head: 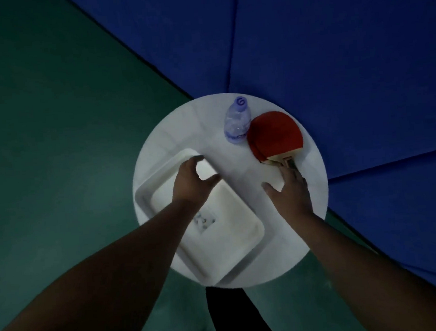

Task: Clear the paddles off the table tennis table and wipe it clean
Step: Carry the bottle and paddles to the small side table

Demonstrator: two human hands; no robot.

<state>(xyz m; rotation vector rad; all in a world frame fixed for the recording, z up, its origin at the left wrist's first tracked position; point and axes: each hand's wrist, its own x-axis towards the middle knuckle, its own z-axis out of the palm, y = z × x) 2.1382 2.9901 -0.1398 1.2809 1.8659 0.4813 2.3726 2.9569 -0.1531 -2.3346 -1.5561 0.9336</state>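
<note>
Two red paddles (274, 132) lie stacked on a small round white table (172, 132), at its right side, handles pointing toward me. My right hand (289, 188) rests at the handles, fingertips touching them, thumb spread out to the left; no firm grip shows. My left hand (194, 180) hovers over the far end of a white rectangular tray (232, 232), fingers curved and apart, holding nothing. The blue table tennis table (333, 51) fills the upper right.
A clear plastic water bottle (237, 122) with a blue cap stands just left of the paddles. The tray takes up the left and near part of the round table. Green floor (52, 126) lies to the left and below. The scene is dim.
</note>
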